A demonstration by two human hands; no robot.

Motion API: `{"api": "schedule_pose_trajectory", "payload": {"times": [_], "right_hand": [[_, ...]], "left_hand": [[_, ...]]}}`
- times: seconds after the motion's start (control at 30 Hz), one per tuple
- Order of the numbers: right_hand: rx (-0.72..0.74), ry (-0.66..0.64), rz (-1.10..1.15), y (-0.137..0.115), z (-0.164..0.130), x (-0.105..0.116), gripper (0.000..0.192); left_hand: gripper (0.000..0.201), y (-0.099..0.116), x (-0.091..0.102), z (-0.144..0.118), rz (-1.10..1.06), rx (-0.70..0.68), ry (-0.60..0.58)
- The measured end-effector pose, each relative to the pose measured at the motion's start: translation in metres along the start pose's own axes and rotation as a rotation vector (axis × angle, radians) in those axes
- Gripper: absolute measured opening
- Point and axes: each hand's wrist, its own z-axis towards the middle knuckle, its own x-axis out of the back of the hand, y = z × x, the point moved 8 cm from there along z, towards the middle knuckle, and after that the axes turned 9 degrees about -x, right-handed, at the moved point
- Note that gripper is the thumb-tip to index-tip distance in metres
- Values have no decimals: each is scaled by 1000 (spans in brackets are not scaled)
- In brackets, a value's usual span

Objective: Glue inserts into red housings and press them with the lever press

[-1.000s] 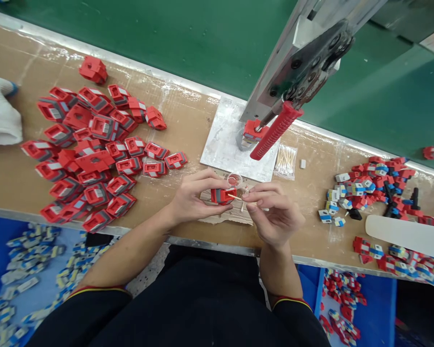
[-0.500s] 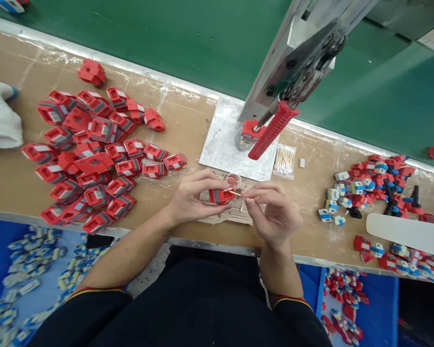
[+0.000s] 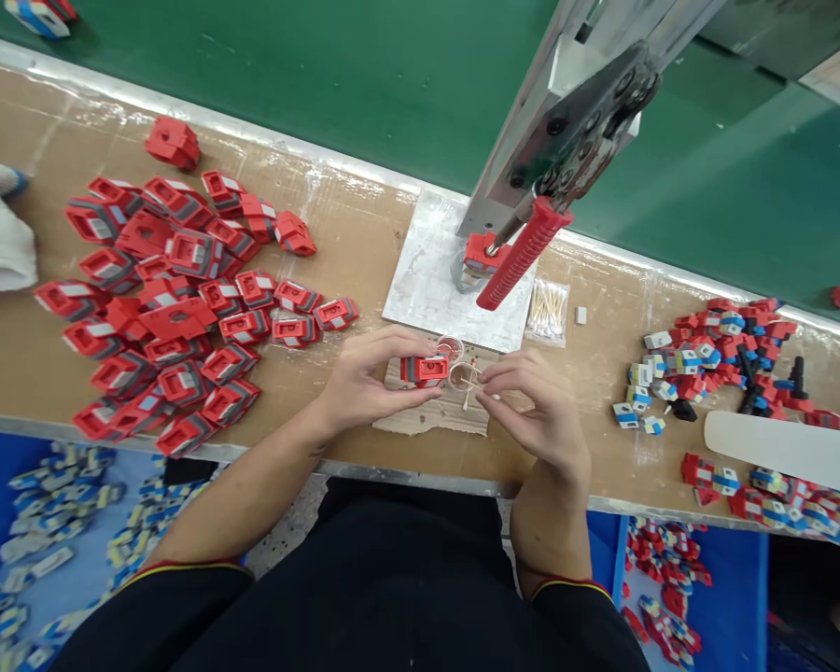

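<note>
There, the small red-and-grey plastic part (image 3: 424,370) sat pinched in the fingers of our left hand (image 3: 364,383), just above a torn cardboard scrap (image 3: 420,415) on the brown taped worktop (image 3: 364,233). Our right hand (image 3: 542,415), fingers curled close, gripped a thin wooden stick (image 3: 470,382) beside it. A glossy heap of red parts (image 3: 175,299) lay left; a metal press with ribbed red handle (image 3: 522,254) stood behind, against a green belt.

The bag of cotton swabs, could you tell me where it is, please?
In the head view, the bag of cotton swabs lies right of the metal plate, below the red press handle.
</note>
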Motion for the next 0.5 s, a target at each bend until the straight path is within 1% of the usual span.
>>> {"api": "schedule_pose_trajectory", "payload": {"times": [0.07, 0.13, 0.2, 0.23, 0.27, 0.33, 0.4, 0.43, 0.5], "right_hand": [[14, -74, -95, 3, 2, -12, 15], [23, -126, -132, 5, 3, -20, 17], [11, -109, -98, 4, 3, -18, 16], [-5, -61, -52, 3, 3, -12, 16], [-22, 15, 11, 2, 3, -5, 15], [-48, 206, 171, -1, 1, 11, 14], [-47, 345, 332, -4, -1, 17, 12], [-44, 376, 394, -5, -1, 15, 10], [-53, 377, 469, -7, 1, 6, 9]], "left_hand": [[35, -1, -1, 0, -1, 11, -17], [36, -2, -1, -1, -3, 23, -24], [36, -3, -1, -1, -6, 23, -16], [35, -3, -1, -1, -7, 20, -9], [34, -3, -1, -1, -6, 14, -2], [32, -2, -2, -2, 1, 1, 8], [32, -1, -3, -2, 8, -11, 9], [31, 0, -4, -3, 8, -16, 8], [30, 1, -5, -3, 5, -19, 2]]}}
